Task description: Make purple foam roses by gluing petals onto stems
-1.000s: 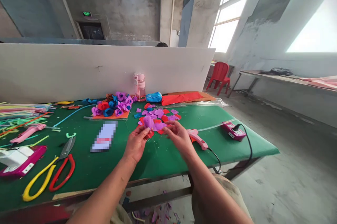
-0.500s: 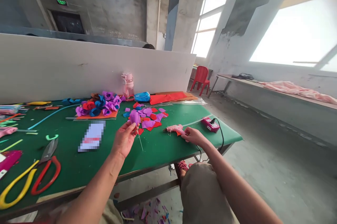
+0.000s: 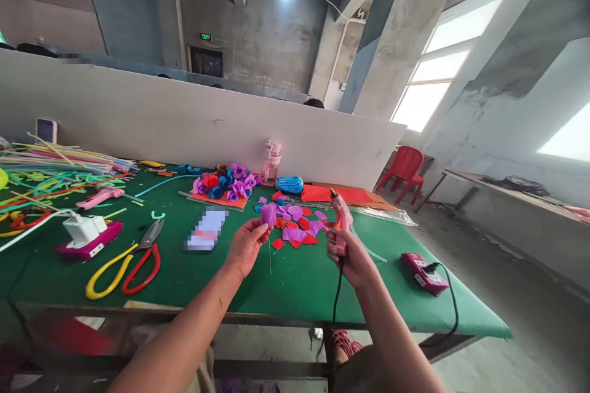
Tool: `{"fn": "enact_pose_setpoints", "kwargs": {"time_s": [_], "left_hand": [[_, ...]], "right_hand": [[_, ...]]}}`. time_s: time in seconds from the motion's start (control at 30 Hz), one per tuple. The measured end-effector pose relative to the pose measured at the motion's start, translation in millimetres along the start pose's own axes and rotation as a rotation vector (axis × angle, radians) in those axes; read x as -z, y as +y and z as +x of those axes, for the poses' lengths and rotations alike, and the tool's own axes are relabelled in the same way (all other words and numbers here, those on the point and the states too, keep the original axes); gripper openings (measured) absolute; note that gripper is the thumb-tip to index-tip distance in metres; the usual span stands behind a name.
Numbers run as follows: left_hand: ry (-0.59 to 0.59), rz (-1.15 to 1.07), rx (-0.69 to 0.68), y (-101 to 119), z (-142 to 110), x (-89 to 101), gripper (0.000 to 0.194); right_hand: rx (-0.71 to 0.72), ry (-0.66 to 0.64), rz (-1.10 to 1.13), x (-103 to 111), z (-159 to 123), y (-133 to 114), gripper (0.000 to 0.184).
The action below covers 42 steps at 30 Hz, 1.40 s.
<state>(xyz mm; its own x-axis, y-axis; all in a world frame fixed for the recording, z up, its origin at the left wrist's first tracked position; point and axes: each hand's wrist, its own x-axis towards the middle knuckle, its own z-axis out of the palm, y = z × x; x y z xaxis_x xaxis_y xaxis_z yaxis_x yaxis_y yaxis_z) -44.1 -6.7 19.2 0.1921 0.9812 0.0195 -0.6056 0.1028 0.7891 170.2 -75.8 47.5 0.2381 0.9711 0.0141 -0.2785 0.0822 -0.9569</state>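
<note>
My left hand (image 3: 249, 246) pinches a purple paper flower (image 3: 268, 215) whose thin stem points down over the green table. Wrapped in my right hand (image 3: 353, 256) is a pink hot glue gun (image 3: 342, 221), its nozzle tilted upward and its black cord hanging below. A clear glue stick trails from the gun's rear side toward the table. Between and beyond the hands lie loose purple, red and blue paper petals (image 3: 295, 234). Several finished paper flowers (image 3: 225, 182) are heaped behind my left hand on an orange sheet.
Scissors (image 3: 150, 239) with yellow and red handles lie at left, near a magenta power strip (image 3: 94, 242) and a pile of coloured sticks (image 3: 69, 162). A second power strip (image 3: 424, 273) sits at right. A pink bottle (image 3: 271, 162) and blue pouch (image 3: 289, 184) stand by the white partition (image 3: 221, 125).
My right hand has lifted the glue gun off the table and turned its nozzle upward. My left hand still holds the purple flower. The camera view has swung to the left.
</note>
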Motion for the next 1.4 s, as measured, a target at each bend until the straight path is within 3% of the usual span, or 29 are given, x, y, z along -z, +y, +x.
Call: {"fn": "enact_pose_setpoints", "kwargs": {"time_s": [0.1,0.2,0.37,0.47,0.63,1.0,1.4], "left_hand": [[0.012,0.038,-0.033,-1.7,1.0,2.2,0.026],[0.034,0.070,-0.055,-2.4,1.9,3.9,0.023],[0.048,0.090,-0.065,-0.2,2.2,5.8,0.022],[0.045,0.093,-0.071,0.5,2.4,7.3,0.023],[0.041,0.117,-0.072,-1.9,2.3,7.4,0.023],[0.042,0.162,-0.076,-7.1,1.6,6.2,0.023],[0.038,0.165,-0.071,-8.9,1.0,3.8,0.024]], "right_hand": [[-0.002,-0.072,0.012,-12.0,-4.0,6.8,0.037],[-0.049,-0.156,0.015,-16.8,-10.1,17.4,0.026],[-0.005,-0.144,0.055,-26.6,-21.2,22.5,0.027],[0.050,-0.140,-0.095,-31.8,-26.8,19.0,0.031],[0.176,-0.027,-0.319,-34.4,-30.3,18.4,0.034],[0.455,-0.032,-0.739,-31.5,-32.5,21.6,0.029],[0.461,-0.075,-0.853,-31.3,-31.6,24.3,0.030]]}}
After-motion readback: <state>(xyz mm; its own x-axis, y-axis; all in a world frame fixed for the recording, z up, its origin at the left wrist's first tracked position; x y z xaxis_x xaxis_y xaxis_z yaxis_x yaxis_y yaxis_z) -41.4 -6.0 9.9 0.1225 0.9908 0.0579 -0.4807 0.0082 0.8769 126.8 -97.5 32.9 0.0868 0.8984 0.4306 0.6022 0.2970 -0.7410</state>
